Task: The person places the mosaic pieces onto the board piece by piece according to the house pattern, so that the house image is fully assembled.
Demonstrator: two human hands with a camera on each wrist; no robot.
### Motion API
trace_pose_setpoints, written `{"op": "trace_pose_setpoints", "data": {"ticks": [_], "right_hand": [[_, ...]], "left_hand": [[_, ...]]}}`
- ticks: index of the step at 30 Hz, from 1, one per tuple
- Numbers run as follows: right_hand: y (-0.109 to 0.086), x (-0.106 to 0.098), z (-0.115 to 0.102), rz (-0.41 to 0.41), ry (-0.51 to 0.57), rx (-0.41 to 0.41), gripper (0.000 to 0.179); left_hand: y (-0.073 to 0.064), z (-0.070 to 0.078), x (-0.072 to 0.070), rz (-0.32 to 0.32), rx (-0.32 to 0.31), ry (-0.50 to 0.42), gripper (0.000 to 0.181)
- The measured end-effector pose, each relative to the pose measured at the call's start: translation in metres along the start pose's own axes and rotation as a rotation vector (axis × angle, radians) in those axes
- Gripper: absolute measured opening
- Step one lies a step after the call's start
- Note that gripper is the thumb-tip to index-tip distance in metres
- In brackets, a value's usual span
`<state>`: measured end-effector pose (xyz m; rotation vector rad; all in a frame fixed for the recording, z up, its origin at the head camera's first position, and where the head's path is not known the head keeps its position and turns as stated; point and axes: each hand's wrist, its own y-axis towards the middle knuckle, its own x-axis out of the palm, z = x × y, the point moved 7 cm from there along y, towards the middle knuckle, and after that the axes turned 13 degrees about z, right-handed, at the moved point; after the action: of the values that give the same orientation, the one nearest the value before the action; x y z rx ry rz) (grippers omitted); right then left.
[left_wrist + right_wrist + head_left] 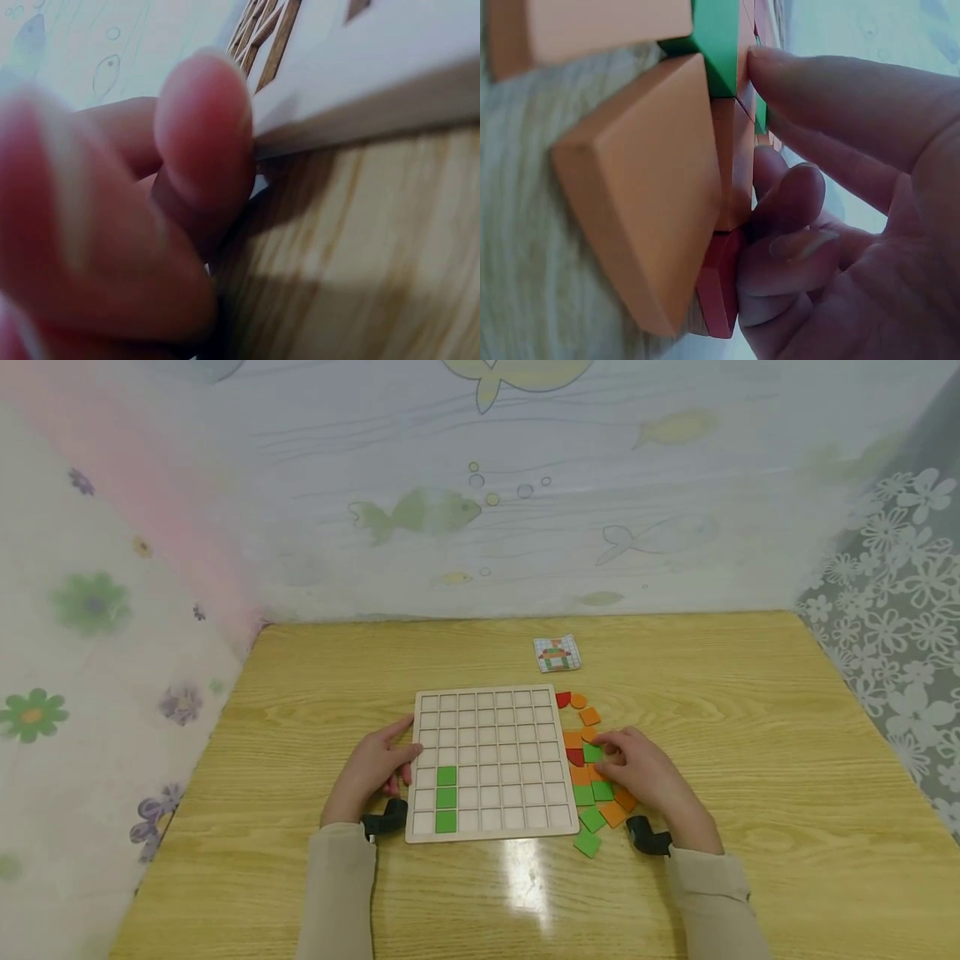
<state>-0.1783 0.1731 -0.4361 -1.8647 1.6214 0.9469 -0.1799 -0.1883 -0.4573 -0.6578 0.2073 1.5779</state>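
Note:
A pale wooden grid board (491,839) lies on the table, with a column of three green squares (446,797) in its lower left cells. My left hand (372,766) is at the board's left edge, its thumb on the rim and other fingers beside it; the left wrist view has a fingertip (206,127) against the board's side (360,112). Right of the board, my right hand (637,768) reaches over loose tiles and pinches a green square tile (592,753) between thumb and fingers. In the right wrist view, that green tile (761,116) shows narrowly between the fingertips.
Orange tiles (590,717), green tiles (587,843) and red quarter-round tiles (563,699) are scattered along the board's right side, some overlapping. A small pattern card (557,654) lies behind the board. A patterned curtain (525,552) borders the wooden table (300,677).

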Motion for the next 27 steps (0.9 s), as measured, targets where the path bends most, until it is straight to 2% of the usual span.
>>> {"op": "trace_pose_setpoints", "data": {"ticks": [16, 27], "right_hand": [[0.000, 0.008, 0.001, -0.024, 0.002, 0.036, 0.032], [0.000, 0.012, 0.000, -0.047, 0.011, -0.007, 0.035]], "left_hand": [[0.004, -0.008, 0.002, -0.001, -0.032, -0.027, 0.060], [0.010, -0.018, 0.008, -0.011, -0.013, -0.038, 0.060]]}}
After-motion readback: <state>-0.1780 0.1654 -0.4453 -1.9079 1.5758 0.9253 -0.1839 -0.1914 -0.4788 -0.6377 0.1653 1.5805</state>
